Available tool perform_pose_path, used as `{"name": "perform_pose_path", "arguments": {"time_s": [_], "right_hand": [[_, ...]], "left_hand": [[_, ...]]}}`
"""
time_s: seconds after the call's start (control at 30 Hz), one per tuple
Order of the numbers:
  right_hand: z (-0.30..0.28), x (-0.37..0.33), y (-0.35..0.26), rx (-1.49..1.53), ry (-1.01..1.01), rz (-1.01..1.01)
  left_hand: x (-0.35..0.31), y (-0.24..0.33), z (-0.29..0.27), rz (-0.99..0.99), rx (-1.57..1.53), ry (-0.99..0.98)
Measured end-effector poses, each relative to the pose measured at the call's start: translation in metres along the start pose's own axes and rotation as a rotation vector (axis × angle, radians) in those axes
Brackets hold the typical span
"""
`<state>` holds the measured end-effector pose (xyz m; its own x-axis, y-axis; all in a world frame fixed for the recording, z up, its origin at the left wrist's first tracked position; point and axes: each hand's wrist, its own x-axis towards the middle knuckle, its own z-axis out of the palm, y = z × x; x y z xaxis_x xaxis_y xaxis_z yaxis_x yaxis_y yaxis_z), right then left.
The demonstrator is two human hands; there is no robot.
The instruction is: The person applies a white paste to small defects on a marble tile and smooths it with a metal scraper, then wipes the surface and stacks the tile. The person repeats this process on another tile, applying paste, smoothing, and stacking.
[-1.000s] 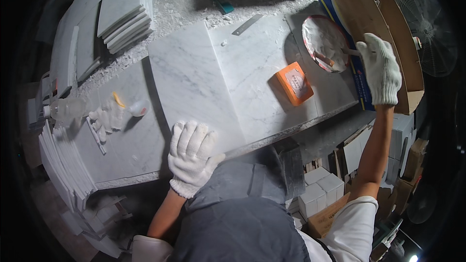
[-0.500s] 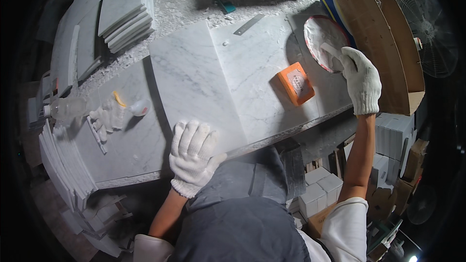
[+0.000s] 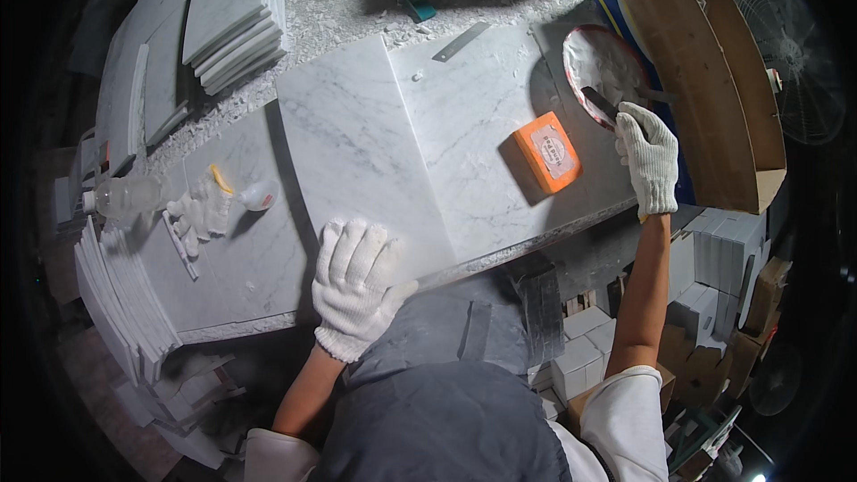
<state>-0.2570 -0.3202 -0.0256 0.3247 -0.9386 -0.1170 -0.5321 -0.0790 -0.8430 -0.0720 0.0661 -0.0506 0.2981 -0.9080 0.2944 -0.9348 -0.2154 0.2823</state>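
My left hand (image 3: 354, 290), in a white knit glove, lies with fingers spread flat on the near end of a grey-veined white marble slab (image 3: 353, 116). This slab rests on top of other marble at the bench's front edge. My right hand (image 3: 650, 159), also gloved, is closed round a putty knife (image 3: 600, 102); its handle is mostly hidden in the fingers. The dark blade reaches over a red-rimmed round tub (image 3: 569, 67) holding white paste. An orange block (image 3: 548, 153) with a pale label sits on the marble left of that hand.
A cardboard box (image 3: 687, 54) stands beyond the tub, near a fan (image 3: 790, 54). A steel ruler (image 3: 461, 42) lies on the marble. Stacked slabs (image 3: 234, 18) stand far left. Spare gloves (image 3: 203, 212) and a clear bottle (image 3: 132, 197) lie at left.
My right hand has moved slightly left and nearer to me. The knife has turned, showing a dark blade face where it looked pale before. My left hand stays put.
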Motion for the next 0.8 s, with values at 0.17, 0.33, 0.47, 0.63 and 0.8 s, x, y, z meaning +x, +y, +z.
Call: {"name": "perform_pose_path", "arguments": {"time_s": [0.17,0.33,0.47,0.63,0.8], "right_hand": [[0.000,-0.002,0.003,0.161,0.001,0.066],[-0.003,-0.001,0.004,0.095,0.013,0.014],[-0.004,-0.001,0.006,0.132,-0.013,0.039],[-0.006,-0.002,0.006,0.170,-0.039,0.077],[-0.009,-0.003,0.003,0.131,-0.049,0.120]], "left_hand": [[-0.001,0.000,0.000,-0.010,-0.016,-0.011],[-0.001,0.000,0.001,-0.009,-0.027,0.004],[0.000,0.000,0.000,-0.008,-0.025,0.000],[0.000,0.000,-0.001,-0.007,-0.028,0.005],[0.001,0.001,0.000,-0.010,-0.016,0.022]]}}
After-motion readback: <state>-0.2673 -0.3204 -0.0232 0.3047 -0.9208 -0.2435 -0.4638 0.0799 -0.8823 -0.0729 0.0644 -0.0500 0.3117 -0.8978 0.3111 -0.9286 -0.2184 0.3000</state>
